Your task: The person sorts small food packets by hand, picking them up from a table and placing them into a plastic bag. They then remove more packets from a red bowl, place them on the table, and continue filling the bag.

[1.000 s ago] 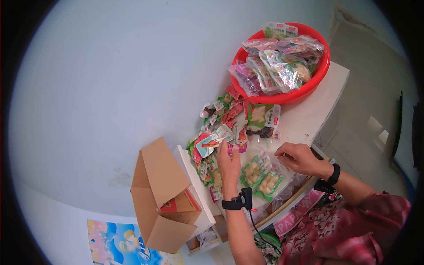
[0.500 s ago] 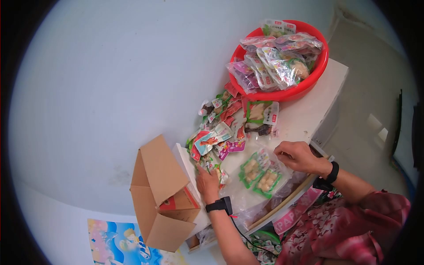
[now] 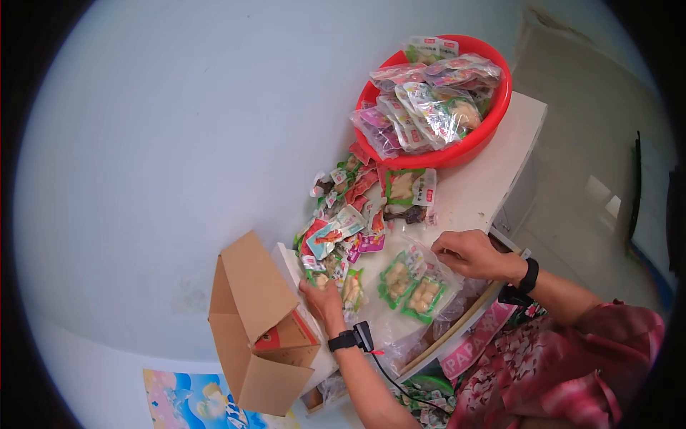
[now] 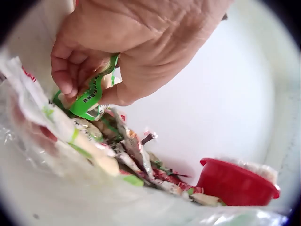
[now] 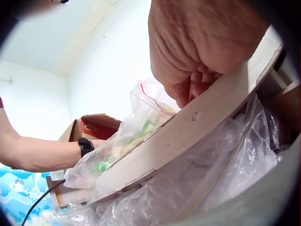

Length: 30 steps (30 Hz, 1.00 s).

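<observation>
My left hand (image 3: 325,306) is at the near-left end of a heap of small snack packets (image 3: 332,232) on the white table. In the left wrist view its thumb and fingers pinch a green-edged packet (image 4: 89,100) with dark print. My right hand (image 3: 468,254) grips the upper right edge of a clear zip bag (image 3: 444,275) with curled fingers, its fingertips partly hidden. Two green-edged packets with pale round pieces (image 3: 425,296) lie in that bag. In the right wrist view the bag's red zip line (image 5: 149,96) shows beside the fingers.
A red basin (image 3: 493,132) full of filled bags stands at the table's far end. An open cardboard box (image 3: 257,286) is at the left. Below the tabletop, an open drawer holds clear plastic bags (image 5: 188,188). A larger green-edged packet (image 3: 404,187) lies near the basin.
My left hand has moved from above the middle of the heap to its near-left end and now pinches a packet there. The right hand has stayed at the bag's edge.
</observation>
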{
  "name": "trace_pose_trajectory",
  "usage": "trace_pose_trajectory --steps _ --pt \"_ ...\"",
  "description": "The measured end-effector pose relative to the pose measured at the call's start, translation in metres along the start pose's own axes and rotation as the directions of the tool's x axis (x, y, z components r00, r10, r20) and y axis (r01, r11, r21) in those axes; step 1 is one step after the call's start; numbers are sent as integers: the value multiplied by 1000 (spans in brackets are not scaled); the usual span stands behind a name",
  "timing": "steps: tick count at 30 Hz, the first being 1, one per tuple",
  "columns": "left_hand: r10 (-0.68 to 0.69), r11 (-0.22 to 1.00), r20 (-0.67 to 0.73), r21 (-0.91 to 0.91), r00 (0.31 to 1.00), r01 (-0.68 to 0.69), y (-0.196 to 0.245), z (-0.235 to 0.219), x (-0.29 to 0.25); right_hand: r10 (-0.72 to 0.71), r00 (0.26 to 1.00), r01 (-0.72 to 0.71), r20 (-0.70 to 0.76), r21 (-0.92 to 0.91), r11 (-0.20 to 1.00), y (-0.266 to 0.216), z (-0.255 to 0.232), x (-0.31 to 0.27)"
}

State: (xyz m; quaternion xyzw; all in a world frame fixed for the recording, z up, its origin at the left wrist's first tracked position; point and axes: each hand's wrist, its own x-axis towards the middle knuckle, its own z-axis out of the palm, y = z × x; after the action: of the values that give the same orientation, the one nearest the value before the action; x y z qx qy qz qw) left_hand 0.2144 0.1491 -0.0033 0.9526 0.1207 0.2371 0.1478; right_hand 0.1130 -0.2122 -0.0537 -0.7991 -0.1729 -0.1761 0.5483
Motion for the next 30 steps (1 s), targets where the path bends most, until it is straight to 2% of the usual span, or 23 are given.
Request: trace_pose_trajectory --steps 1,2,3,4,6,7,10,13,14,16,17,20,21,24,25,28,29,30 --pt "69 994 -94 -81 993 -77 -11 5 4 -10 1000 10 -9 -1 1000 -1 0 0" --pt "-4 937 -86 -347 996 -27 -21 12 6 -5 1000 5 -8 2 1000 -1 0 0" --pt "-76 809 -78 -588 994 16 -22 13 6 0 1000 0 -6 3 1000 -1 -1 0" --pt "-131 709 38 -695 991 120 -1 -6 -2 4 1000 -4 -2 4 1000 -2 -1 0" --pt "-187 454 284 -824 940 339 42 -48 -20 0 1000 1 -13 15 1000 0 0 0" --pt "-77 364 320 -873 944 325 40 -52 -24 -2 1000 3 -17 19 1000 0 1 0" --pt "-25 269 340 -903 940 334 68 -74 -57 -7 999 10 -41 79 997 2 1 0" --pt "68 487 217 -859 974 157 93 -82 -97 -12 1000 17 -28 178 984 1 -4 0" --pt "95 564 149 -823 984 70 98 -80 -109 75 997 -69 -5 339 938 1 -4 0" --pt "166 694 19 -713 986 -103 109 -78 -134 232 970 -229 77 620 750 -2 -5 1" --pt "150 708 -23 -695 988 -124 121 -80 -146 300 945 -313 133 638 704 -6 -16 0" --pt "260 824 -94 -498 961 -272 124 -72 -173 381 898 -420 218 678 604 -27 -39 -6" --pt "381 800 -238 -399 893 -448 132 -70 -177 362 889 -452 280 663 597 -38 -45 -10" --pt "622 700 -309 -192 720 -687 138 -62 -189 329 863 -497 384 763 413 -68 -50 -21" --pt "659 681 -279 -171 698 -712 141 -60 -195 350 849 -519 397 751 408 -78 -52 -21" --pt "717 629 -222 -203 661 -751 149 -56 -213 208 938 -331 276 549 767 -76 -57 -24" --pt "733 613 -212 -206 647 -763 148 -54 -219 255 883 -440 393 508 740 -79 -65 -25" --pt "719 613 -240 -223 652 -758 147 -52 -222 253 881 -445 400 517 731 -81 -67 -27"
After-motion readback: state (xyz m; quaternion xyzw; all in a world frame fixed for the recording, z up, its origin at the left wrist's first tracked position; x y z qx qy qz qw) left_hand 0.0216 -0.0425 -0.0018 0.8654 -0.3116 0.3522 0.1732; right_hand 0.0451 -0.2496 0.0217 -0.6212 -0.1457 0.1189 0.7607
